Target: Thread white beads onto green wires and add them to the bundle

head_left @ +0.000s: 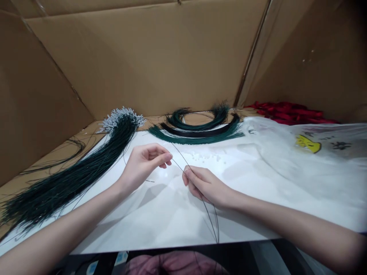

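Observation:
My left hand point(145, 165) pinches the tip of a thin dark green wire point(178, 165) between thumb and forefinger. My right hand point(204, 185) is closed around the same thin wires, which curve down past my wrist to the front edge of the white sheet point(160, 217). A thick bundle of dark green wires point(71, 175) with white bead tips point(122, 116) lies to the left of my left hand. Small white beads point(205, 156) are scattered just beyond my hands.
Curved bunches of green and black wires point(197, 131) lie at the back centre. A white plastic bag point(309, 152) with a yellow print covers the right side. Red pieces point(289, 112) lie at the back right. Cardboard walls point(149, 57) enclose the work surface.

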Available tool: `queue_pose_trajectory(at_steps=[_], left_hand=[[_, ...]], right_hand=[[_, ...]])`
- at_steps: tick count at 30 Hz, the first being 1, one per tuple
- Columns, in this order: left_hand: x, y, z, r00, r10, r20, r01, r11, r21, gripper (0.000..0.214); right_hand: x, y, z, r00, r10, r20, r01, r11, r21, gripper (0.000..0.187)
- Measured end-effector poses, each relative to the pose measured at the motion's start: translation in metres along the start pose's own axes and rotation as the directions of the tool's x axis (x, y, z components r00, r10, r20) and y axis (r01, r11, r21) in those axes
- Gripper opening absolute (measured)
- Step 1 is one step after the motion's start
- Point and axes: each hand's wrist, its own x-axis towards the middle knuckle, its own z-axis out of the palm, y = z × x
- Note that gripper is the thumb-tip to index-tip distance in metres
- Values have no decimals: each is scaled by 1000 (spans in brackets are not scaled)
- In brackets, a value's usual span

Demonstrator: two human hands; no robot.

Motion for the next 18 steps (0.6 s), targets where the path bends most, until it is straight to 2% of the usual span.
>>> queue_pose_trajectory(at_steps=[5,11,14,17,18], left_hand=[[1,-1,0,1000,5,31,-4,1000,-25,19],[-1,1,-1,998,61,33,-61,998,-21,18],[-2,1,0,996,68,66,-67,998,-9,19],[-5,-4,5,987,87,131,-91,996,23,18],[-6,-8,7,983,91,160,-98,994,38,17]], right_hand=[[-1,-4,-1,999,-7,49,16,985,-171,37],[-3,-8,-2,997,7,74,12,969,-248,32],[-2,-7,-3,991,59,122,-43,991,-129,26],[2,-2,-7,982,56,182,-80,989,128,14],[4,0,-8,977,35,209,-79,976,205,16]])
